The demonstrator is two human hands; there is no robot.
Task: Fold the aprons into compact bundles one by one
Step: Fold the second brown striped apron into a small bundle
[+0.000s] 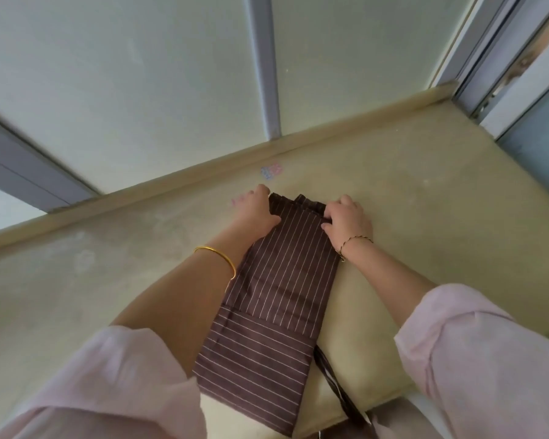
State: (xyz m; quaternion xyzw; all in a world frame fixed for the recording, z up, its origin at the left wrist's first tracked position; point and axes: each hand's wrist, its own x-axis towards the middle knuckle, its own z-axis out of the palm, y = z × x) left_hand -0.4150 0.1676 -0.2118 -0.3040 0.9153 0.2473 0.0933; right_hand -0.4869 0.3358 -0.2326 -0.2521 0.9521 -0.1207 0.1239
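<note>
Now both hands, left (256,210) and right (346,217), gripping the striped apron's (276,289) far end (folded lengthwise).

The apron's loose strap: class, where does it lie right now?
In the head view, the strap trails off the apron's near right corner, across the beige tabletop and over its near edge.

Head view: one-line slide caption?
Both hands grip the far end of a brown white-striped fabric apron folded lengthwise on a beige counter.
</note>
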